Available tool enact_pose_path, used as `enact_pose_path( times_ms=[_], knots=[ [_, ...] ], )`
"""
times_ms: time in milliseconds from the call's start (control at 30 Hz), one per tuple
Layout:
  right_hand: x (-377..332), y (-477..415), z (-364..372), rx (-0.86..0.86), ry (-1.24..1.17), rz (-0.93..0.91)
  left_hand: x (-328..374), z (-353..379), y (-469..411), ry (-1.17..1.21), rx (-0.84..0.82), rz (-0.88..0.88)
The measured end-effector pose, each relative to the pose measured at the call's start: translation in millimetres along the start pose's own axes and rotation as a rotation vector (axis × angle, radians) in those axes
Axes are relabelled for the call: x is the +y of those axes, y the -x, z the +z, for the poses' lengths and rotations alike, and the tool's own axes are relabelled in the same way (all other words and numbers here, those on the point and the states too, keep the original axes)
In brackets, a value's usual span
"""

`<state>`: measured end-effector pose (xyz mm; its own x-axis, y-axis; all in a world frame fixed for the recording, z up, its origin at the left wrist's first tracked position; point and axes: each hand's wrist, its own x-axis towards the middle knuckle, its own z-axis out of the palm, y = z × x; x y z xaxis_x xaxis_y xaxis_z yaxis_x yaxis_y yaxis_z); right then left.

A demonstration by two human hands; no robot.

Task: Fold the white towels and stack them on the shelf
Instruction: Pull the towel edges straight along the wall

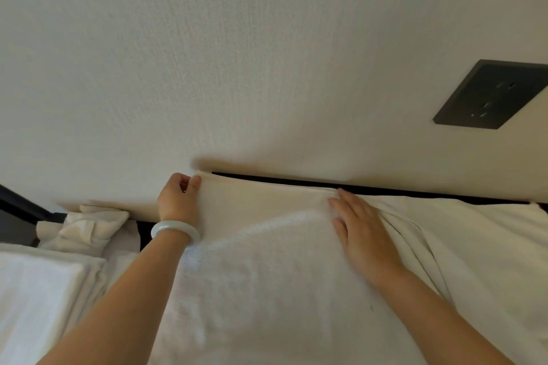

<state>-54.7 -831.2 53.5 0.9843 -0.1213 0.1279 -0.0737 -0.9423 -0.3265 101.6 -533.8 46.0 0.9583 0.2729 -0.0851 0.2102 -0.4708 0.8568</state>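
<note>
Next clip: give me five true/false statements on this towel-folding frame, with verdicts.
1. The left hand pinches a corner of the towel. True.
2. The right hand is raised off the towel. False: it lies flat on it.
3. A bracelet sits on the left wrist. True.
4. The wall plate is white. False: it is dark.
5. A crumpled towel lies to the left. True.

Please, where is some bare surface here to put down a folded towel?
Little is bare: a thin dark strip between the wall and the spread towel, and a narrow dark gap between the crumpled cloth and the left arm. Cloth crowds the rest; the folded stack fills the left.
</note>
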Motion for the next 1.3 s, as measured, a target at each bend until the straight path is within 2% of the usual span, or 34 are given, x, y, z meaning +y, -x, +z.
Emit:
enact_pose_path(
  times_ms=[133, 200, 233, 300, 333, 367, 433, 467, 633, 1033, 1133, 1233, 1300],
  knots=[
    [10.0, -9.0, -1.6, -0.134, 0.050, -0.031, 10.3, -1.5, -1.4, -0.033, -0.048, -0.032],
    [4.1, -8.6, -3.7, -0.133, 0.125, 0.000, 20.5, -2.9, 5.4, -0.222, -0.023, 0.050],
    [-2.3, -5.1, -3.4, -0.118, 0.162, 0.023, 24.4, -2.2, 14.1, -0.374, 0.034, 0.180],
    [-18.9, 6.8, 0.8, -0.138, 0.183, 0.030, 27.3, -0.1, 43.1, -0.524, 0.085, 0.566],
    [-25.4, 11.7, 4.1, -0.179, 0.196, 0.014, 24.1, 2.1, 57.5, -0.571, -0.004, 0.729],
    [-28.8, 13.6, 7.3, -0.217, 0.209, 0.005, 19.1, 3.6, 68.1, -0.647, -0.168, 0.802],
    [-28.9, 12.2, 11.6, -0.245, 0.224, 0.014, 7.3, 5.9, 70.6, -0.847, -0.428, 0.769],
    [-26.9, 11.6, 13.8, -0.242, 0.249, 0.015, 2.9, 7.0, 64.9, -0.907, -0.471, 0.731],
    [-22.0, 18.1, 10.9, -0.259, 0.256, -0.001, -0.4, 17.5, 65.0, -0.935, -0.428, 0.655],
    [17.7, 123.6, -26.1, -0.440, 0.329, 0.049, -15.6, 21.3, 190.6, -0.842, -0.501, 0.644],
    [9.9, 121.7, -31.0, -0.431, 0.315, 0.096, -5.6, 21.4, 182.9, -0.852, -0.537, 0.653],
    [-20.0, 114.1, -19.0, -0.341, 0.305, 0.136, -13.2, 13.3, 171.5, -0.883, -0.430, 0.647],
    [-38.8, 113.3, -2.0, -0.336, 0.299, 0.129, -23.7, 3.2, 159.8, -0.921, -0.415, 0.618]
  ],
)
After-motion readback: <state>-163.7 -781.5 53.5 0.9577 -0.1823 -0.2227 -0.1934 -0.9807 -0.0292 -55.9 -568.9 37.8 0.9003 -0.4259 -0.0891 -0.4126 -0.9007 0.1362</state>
